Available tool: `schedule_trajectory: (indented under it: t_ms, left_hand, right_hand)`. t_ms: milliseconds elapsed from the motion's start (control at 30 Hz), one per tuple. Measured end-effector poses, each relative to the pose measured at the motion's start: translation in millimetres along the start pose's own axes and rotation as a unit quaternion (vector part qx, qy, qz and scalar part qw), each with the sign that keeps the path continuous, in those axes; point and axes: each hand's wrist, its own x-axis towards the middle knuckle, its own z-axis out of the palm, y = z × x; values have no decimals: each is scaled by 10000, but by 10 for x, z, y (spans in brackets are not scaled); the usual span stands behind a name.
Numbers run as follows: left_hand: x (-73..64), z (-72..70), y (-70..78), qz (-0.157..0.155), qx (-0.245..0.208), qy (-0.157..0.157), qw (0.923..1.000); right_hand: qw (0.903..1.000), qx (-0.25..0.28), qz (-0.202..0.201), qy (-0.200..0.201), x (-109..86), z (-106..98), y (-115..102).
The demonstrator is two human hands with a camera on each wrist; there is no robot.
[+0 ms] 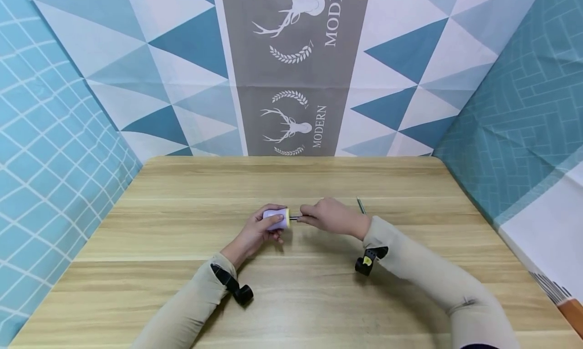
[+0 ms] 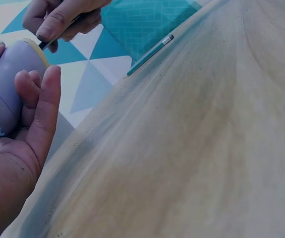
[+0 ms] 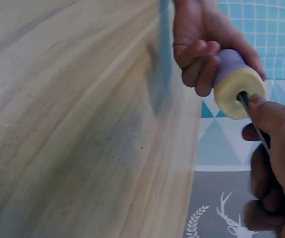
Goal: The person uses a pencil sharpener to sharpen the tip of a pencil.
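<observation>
A lilac pencil sharpener (image 1: 273, 220) with a pale yellow end is held sideways, close over the table. My left hand (image 1: 260, 228) grips its body, thumb on the near side, and some fingers extend free in the left wrist view. From the right, my right hand (image 1: 330, 216) pinches a dark pencil (image 3: 257, 126) between thumb and curled fingers. The pencil's end sits in the round hole of the sharpener's yellow face (image 3: 230, 103), as the right wrist view shows. Most of its shaft is hidden inside the right hand.
A second, green pencil (image 1: 361, 205) lies on the wooden table (image 1: 205, 182) just beyond the right wrist; its metal-banded end shows in the left wrist view. Patterned cloth (image 1: 196, 76) hangs along the table's back and sides. Each wrist wears a black strapped camera (image 1: 243, 294).
</observation>
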Motion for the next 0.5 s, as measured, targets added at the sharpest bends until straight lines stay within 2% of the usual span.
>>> schedule_trajectory:
  t_ms: [67,133,200,233,300,333,433,467,500]
  left_hand:
    - [1,-3,1,20,76,-44,10000]
    - [-1,-6,-4,45,116,-97,9999]
    - [-5,-3,-8,82,134,-129,9998]
    - [-6,0,-10,106,136,-143,9997]
    - [-9,5,-13,158,132,-183,9996]
    - [-9,7,-14,186,139,-199,9995]
    - [-11,12,-12,250,159,-246,9993]
    - [-13,13,-8,260,178,-266,9991]
    - [-15,15,-4,264,209,-281,9990]
  right_hand:
    - [9958,761,423,-275,26,-43,5]
    - [9868,1354,714,-528,45,-73,17]
    - [9739,1874,1032,-754,59,-97,27]
    - [9634,2197,1247,-891,61,-109,31]
    - [9312,2955,1775,-1185,61,-121,45]
    - [9097,3340,2083,-1323,58,-122,54]
    - [8291,4426,2988,-1653,44,-101,87]
    - [8041,4702,3197,-1734,39,-88,97]
    - [7841,4903,3360,-1787,33,-72,106]
